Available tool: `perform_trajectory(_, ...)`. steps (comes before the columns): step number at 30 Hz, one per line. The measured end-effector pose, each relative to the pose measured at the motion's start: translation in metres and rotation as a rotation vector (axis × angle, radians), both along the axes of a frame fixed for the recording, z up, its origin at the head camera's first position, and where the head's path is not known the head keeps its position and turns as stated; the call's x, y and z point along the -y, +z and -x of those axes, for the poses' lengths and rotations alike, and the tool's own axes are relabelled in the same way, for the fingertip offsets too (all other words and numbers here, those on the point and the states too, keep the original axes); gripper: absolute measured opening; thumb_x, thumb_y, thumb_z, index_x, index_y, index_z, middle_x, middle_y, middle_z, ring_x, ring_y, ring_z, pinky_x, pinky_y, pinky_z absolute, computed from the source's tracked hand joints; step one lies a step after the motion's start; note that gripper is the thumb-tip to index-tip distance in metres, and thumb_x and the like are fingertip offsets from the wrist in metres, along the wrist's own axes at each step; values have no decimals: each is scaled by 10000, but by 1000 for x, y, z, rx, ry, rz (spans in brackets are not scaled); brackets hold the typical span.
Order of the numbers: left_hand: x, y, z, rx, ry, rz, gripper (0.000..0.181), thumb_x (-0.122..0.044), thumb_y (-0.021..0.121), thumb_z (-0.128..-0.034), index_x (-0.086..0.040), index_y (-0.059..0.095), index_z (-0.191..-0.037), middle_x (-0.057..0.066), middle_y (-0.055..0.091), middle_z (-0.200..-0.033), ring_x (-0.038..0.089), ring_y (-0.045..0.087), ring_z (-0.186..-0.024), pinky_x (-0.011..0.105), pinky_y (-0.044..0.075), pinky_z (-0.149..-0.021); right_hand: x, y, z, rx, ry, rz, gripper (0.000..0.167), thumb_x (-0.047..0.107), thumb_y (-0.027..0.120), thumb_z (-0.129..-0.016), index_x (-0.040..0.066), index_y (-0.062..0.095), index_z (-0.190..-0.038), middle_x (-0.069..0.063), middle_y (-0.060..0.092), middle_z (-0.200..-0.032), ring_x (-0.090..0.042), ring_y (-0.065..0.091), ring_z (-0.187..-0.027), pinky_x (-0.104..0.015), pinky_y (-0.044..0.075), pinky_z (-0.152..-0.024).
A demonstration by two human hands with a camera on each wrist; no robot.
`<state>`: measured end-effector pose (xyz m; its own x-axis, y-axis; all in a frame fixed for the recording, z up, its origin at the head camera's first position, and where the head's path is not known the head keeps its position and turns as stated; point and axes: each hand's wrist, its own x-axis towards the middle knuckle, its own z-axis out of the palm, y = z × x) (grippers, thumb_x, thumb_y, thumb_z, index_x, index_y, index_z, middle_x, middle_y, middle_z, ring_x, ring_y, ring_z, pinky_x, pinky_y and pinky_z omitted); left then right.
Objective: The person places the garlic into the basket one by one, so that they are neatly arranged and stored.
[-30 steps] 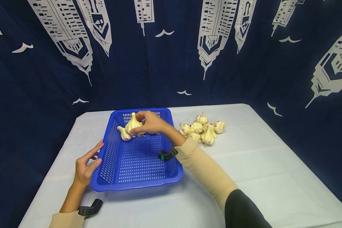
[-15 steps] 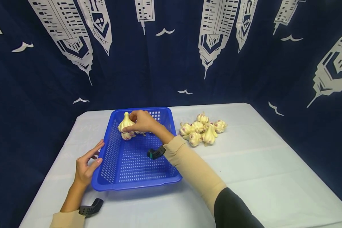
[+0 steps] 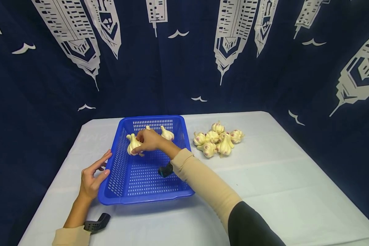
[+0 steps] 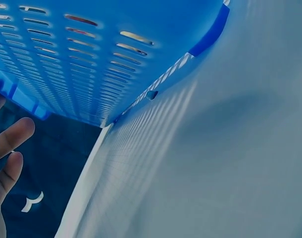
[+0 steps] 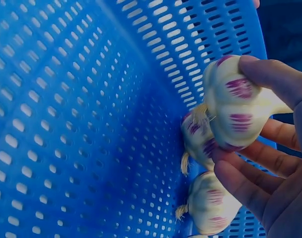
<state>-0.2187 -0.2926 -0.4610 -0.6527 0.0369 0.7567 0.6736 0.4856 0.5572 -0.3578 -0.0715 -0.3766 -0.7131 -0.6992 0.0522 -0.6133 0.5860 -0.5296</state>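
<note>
In head view the right hand (image 3: 152, 140) pinches a bulb (image 3: 133, 147) at its nine o'clock, stem (image 3: 133, 136) toward twelve; the left hand (image 3: 90, 180), fingers extended, touches the basket (image 3: 147, 198).

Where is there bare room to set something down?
Free: table right of the right sleeve and garlic pile; the near floor of the basket, below the wrist device. Crowded: its far end, with bulbs and the right hand.

In the head view, one garlic bulb (image 3: 148, 127) — behind the right hand (image 3: 150, 140) — is mostly hidden.
</note>
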Motion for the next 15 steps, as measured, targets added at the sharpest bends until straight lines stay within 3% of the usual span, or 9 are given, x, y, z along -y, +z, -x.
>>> perform_trajectory(5,1,-1,0,1,-3,-15,478,32,557,-776,78,637,-1245,185,593,-1326,-6,592,-852,163,410,-723,1,-4,0,12,-4,0,424,364,829,-777,44,683,-1013,29,661,-807,-74,547,-721,-180,442,-653)
perform_trajectory(15,-1,-1,1,8,5,-24,479,28,551,-776,80,636,-1244,230,590,-1306,14,594,-844,156,414,-725,4,-7,-5,-11,41,-119,389,377,814,-793,72,670,-987,56,629,-777,-52,529,-704,-166,428,-635)
